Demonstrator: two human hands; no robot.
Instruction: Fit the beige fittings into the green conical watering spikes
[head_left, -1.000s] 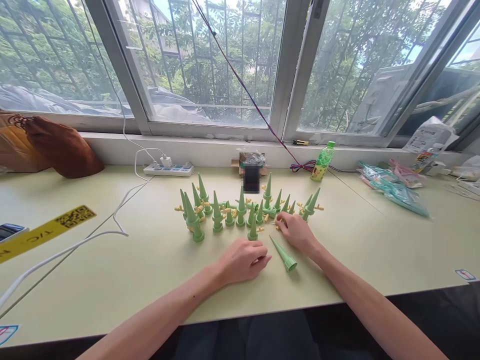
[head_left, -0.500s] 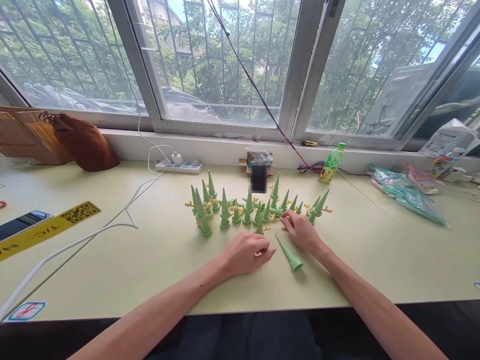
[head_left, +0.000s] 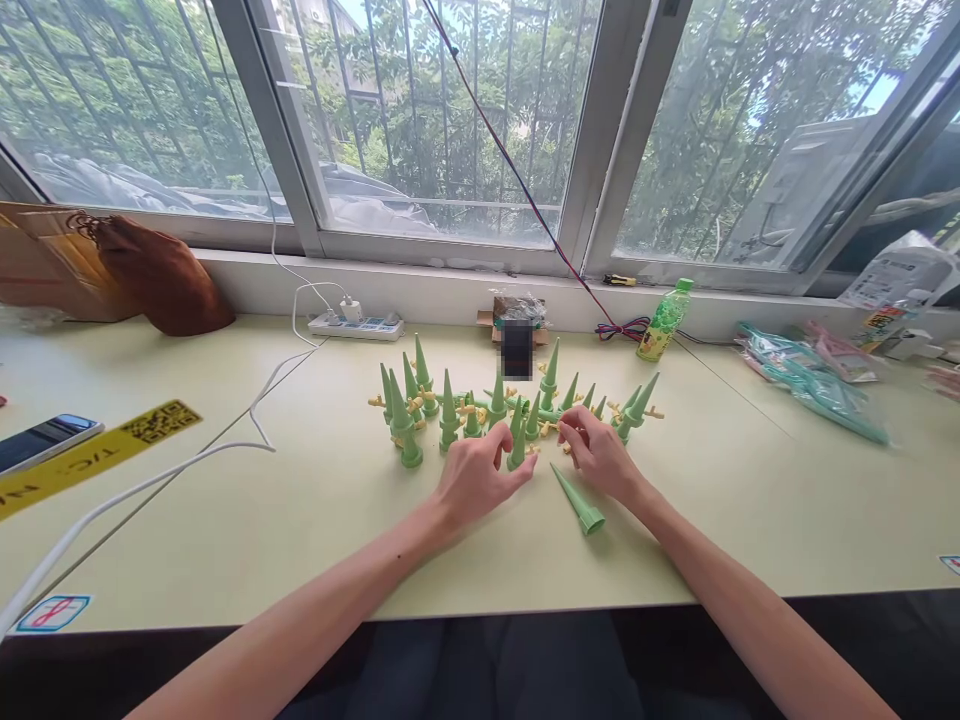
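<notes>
Several green cones with yellow side valves stand in a cluster on the pale table (head_left: 285, 540). My left hand (head_left: 484, 470) is at the front of the cluster, thumb and fingers apart around the near side of a small upright green cone (head_left: 517, 445); whether it touches the cone is unclear. To its right my right hand (head_left: 596, 452) has its thumb and fingertips drawn together by a small yellow piece, and what they hold is too small to make out. A loose green cone (head_left: 577, 500) lies on its side between my hands, its tip pointing away from me.
Behind the cluster are a small open box (head_left: 487, 322) and a white power strip (head_left: 356, 326). A green bottle (head_left: 664, 322) and plastic packages (head_left: 817, 385) are at the right. At the left lie a phone (head_left: 49, 440), a yellow tag (head_left: 97, 455) and a white cable (head_left: 172, 464).
My left hand has moved forward and slightly left, and its thumb and fingers have spread near the small cone. My right hand has barely moved.
</notes>
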